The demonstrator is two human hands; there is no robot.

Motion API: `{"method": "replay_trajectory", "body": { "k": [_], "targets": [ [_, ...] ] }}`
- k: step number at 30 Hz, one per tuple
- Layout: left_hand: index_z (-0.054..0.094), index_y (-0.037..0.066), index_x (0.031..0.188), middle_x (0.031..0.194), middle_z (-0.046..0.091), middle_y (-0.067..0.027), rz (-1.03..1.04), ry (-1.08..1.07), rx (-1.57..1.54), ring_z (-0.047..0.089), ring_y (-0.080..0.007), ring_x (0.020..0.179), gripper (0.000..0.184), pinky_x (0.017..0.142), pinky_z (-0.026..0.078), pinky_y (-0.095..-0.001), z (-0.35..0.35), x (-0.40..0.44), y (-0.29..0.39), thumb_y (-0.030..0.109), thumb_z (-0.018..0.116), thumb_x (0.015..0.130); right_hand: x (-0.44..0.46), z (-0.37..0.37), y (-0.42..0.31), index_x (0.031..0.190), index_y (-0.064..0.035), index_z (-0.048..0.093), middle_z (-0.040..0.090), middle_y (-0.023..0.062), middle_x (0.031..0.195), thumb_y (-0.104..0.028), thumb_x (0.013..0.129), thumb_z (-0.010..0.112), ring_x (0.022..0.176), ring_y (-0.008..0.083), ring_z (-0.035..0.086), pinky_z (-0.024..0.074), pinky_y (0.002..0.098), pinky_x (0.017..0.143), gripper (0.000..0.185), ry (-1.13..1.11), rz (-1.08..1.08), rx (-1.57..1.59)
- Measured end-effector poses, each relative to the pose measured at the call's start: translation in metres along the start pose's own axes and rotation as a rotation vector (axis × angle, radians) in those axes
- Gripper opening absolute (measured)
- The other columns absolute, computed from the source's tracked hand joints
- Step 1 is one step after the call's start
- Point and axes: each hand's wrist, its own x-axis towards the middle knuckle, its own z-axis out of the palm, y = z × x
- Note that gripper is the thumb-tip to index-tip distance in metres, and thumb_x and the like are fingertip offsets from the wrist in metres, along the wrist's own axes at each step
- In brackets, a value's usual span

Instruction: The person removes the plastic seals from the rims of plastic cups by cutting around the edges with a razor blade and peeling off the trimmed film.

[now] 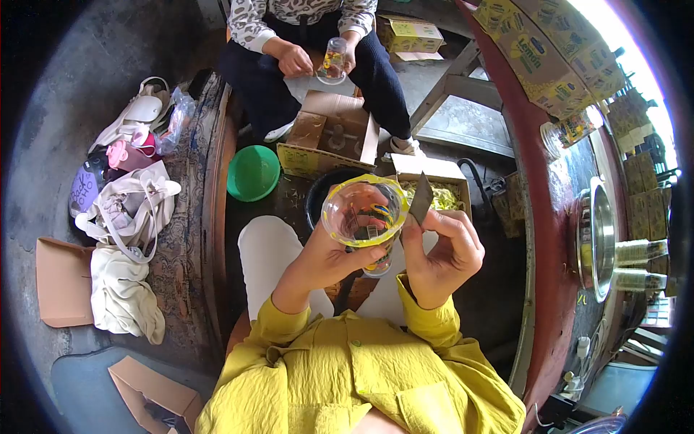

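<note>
A clear plastic cup (340,226) with a yellow rim and coloured print is tilted with its mouth towards me. My left hand (318,262) is wrapped round its side, and its fingers show through the clear plastic. Pinched between the thumb and fingers of my right hand (447,254) is a thin dark blade (421,198), pointing up. The blade stands right beside the cup's right rim; whether it touches the rim I cannot tell. Below the cup, a printed clear part (377,266) shows, partly hidden by my left hand.
Ahead sits another person (303,14) holding a similar cup (334,61). Between us are an open cardboard box (300,160), a green basin (249,177), a dark bucket (315,199) and a box of yellow strips (441,168). A red-edged table (542,253) with a metal basin (606,239) stands right.
</note>
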Motion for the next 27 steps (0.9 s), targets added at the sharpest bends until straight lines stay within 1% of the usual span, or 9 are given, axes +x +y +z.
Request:
{"method": "replay_trajectory", "body": {
  "k": [2,5,8,11,14,17,23,27],
  "targets": [
    [0.028,0.003,0.128,0.119,0.04,-0.0093,0.012,0.004,-0.044,0.041,-0.016,0.111,0.067,0.089,0.038,-0.0294,-0.0027,0.0001,-0.0059,0.002,0.067,0.072,-0.0002,-0.0001,0.0002,0.078,0.0007,0.064,0.058,0.0073,0.062,0.008,0.059,0.067,0.052,0.0117,0.055,0.0407,0.0199,0.049,0.02,-0.001,-0.001,-0.017],
    [0.025,0.002,0.129,0.121,0.039,-0.0109,-0.008,0.038,0.02,0.039,-0.0182,0.115,0.068,0.095,0.034,-0.0314,0.0013,0.0029,0.0027,0.0,0.063,0.073,-0.0009,-0.0004,0.0008,0.077,0.0002,0.064,0.059,0.0079,0.063,0.007,0.06,0.068,0.053,0.012,0.056,0.0421,0.0202,0.05,0.019,-0.002,-0.038,-0.056],
    [0.023,0.001,0.131,0.123,0.038,-0.0121,0.018,0.039,-0.068,0.036,-0.0204,0.118,0.066,0.1,0.029,-0.034,0.0031,0.0036,0.0007,0.0,0.059,0.075,-0.0019,0.001,0.0009,0.076,-0.0002,0.063,0.06,0.0085,0.064,0.007,0.06,0.068,0.054,0.0123,0.057,0.0432,0.0206,0.051,0.018,0.012,-0.061,-0.069],
    [0.022,0.001,0.131,0.124,0.037,-0.0127,0.075,-0.002,-0.027,0.035,-0.0217,0.12,0.066,0.101,0.026,-0.0354,0.0034,0.0061,0.0012,0.001,0.057,0.076,-0.002,0.0019,-0.001,0.075,-0.0005,0.063,0.06,0.0087,0.064,0.007,0.059,0.069,0.054,0.0126,0.057,0.0433,0.0206,0.051,0.018,0.046,-0.081,-0.087],
    [0.021,0.001,0.131,0.124,0.037,-0.0133,0.071,0.002,0.033,0.035,-0.022,0.119,0.068,0.101,0.026,-0.0353,0.0021,0.0064,0.0024,0.003,0.059,0.075,-0.0019,0.0026,-0.0024,0.075,-0.0005,0.063,0.059,0.0087,0.063,0.008,0.059,0.068,0.053,0.0126,0.057,0.0428,0.0204,0.05,0.019,0.072,-0.111,-0.08],
    [0.02,0.002,0.132,0.124,0.037,-0.0136,0.042,0.05,-0.026,0.036,-0.0218,0.118,0.07,0.1,0.027,-0.0347,0.005,0.0058,0.0024,0.005,0.06,0.074,-0.0036,0.0018,-0.003,0.074,-0.0004,0.063,0.059,0.0088,0.063,0.009,0.058,0.068,0.053,0.0127,0.057,0.0421,0.02,0.05,0.02,0.074,-0.123,-0.087],
    [0.018,0.002,0.132,0.125,0.035,-0.0136,0.095,0.038,0.07,0.037,-0.0213,0.116,0.073,0.098,0.029,-0.0336,0.0042,0.0053,0.0003,0.005,0.062,0.073,-0.0066,0.004,-0.0028,0.074,-0.0007,0.063,0.056,0.0075,0.06,0.009,0.057,0.068,0.049,0.0117,0.053,0.0395,0.02,0.046,0.02,0.06,-0.124,-0.107],
    [0.019,0.002,0.131,0.122,0.036,-0.0135,0.14,0.066,0.21,0.04,-0.021,0.113,0.074,0.094,0.034,-0.0329,0.005,0.006,-0.0028,0.005,0.066,0.073,-0.0084,0.0056,-0.0003,0.073,-0.0022,0.064,0.055,0.0063,0.059,0.008,0.057,0.068,0.047,0.0117,0.051,0.0386,0.02,0.045,0.02,0.068,-0.145,-0.14]
  ]
}}
